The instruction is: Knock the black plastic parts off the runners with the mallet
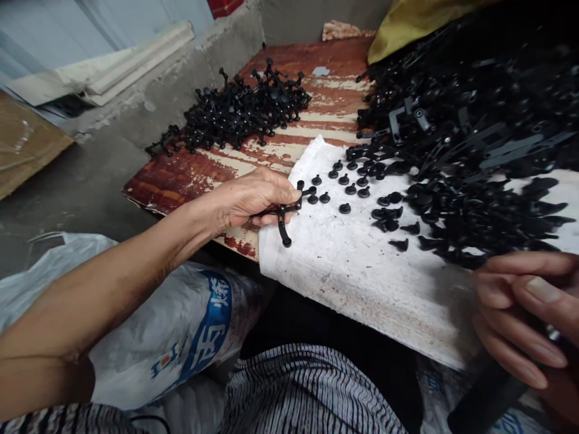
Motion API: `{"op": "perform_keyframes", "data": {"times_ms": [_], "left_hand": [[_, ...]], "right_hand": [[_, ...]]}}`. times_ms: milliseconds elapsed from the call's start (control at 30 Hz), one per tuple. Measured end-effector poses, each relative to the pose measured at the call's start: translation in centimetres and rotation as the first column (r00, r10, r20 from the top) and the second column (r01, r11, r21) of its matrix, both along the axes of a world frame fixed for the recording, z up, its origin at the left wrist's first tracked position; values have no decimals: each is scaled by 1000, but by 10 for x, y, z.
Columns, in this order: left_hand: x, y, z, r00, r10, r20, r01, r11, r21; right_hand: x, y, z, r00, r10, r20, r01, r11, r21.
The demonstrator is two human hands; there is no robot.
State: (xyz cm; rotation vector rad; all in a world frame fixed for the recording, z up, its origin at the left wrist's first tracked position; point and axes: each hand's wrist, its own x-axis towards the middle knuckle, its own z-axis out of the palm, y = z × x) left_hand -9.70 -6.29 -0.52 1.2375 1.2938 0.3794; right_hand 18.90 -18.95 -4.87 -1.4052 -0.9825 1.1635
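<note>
My left hand [253,196] pinches a small black jointed bracket [284,229] with several arms, over the left edge of a white cloth [325,265]. Just beyond its fingertips, several small black round knobs with short stems [344,208] stand on the cloth. At the right edge, my right hand [525,307] has its fingers curled and is partly cut off. A black cylinder [488,389] shows beneath it, with a small shiny spot among the fingers. What the right hand grips is largely hidden.
A heap of black jointed pieces [244,111] lies on the worn wooden board [316,126]. To the right are a large pile of black arms [452,120] and curved black pieces [488,223]. A yellow bag [407,24] is behind; a white printed sack [181,337] stands below.
</note>
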Motion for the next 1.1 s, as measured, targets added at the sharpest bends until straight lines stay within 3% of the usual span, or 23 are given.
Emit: {"op": "perform_keyframes", "data": {"times_ms": [100, 200, 267, 333, 400, 500, 567, 633, 700, 867, 933, 1033, 1100], "left_hand": [[0, 0, 0, 1000, 4, 3, -4, 1000, 1], [-1, 1, 0, 1000, -7, 1, 7, 1000, 24], [-2, 2, 2, 999, -28, -24, 29, 999, 39], [-2, 5, 5, 996, -59, -60, 61, 997, 41], [-2, 8, 7, 992, -96, -83, 98, 995, 29], [-3, 13, 9, 988, -131, -79, 133, 991, 12], [-3, 15, 8, 988, -138, -73, 140, 990, 19], [-4, 16, 7, 988, -140, -71, 142, 989, 34], [-5, 17, 6, 988, -141, -68, 144, 989, 40], [-10, 16, 3, 985, -172, 13, 172, 985, 16], [-11, 17, 1, 984, -174, 34, 173, 985, 18], [-13, 19, -5, 986, -164, 41, 162, 986, 47], [-13, 20, -9, 986, -159, 48, 156, 986, 55]], "right_hand": [[-5, 3, 8, 988, -72, -139, 62, 995, -72], [-10, 6, 15, 989, -57, -136, 45, 995, -85], [-14, 7, 19, 996, -11, -86, 5, 997, -72], [-18, 8, 21, 993, 75, 87, -72, 996, -44], [-22, 10, 25, 909, 167, 381, -192, 981, 27], [-34, 21, 32, 664, 167, 729, -426, 886, 185], [-44, 30, 37, 576, 102, 811, -544, 788, 288], [-55, 40, 40, 549, 41, 835, -597, 718, 357], [-63, 49, 41, 525, 10, 851, -609, 703, 368], [-68, 61, 38, 349, 68, 935, -662, 724, 194], [-68, 60, 41, 389, 50, 920, -656, 716, 239], [-69, 57, 47, 520, -72, 851, -572, 711, 410], [-70, 56, 47, 501, -82, 862, -581, 706, 405]]}}
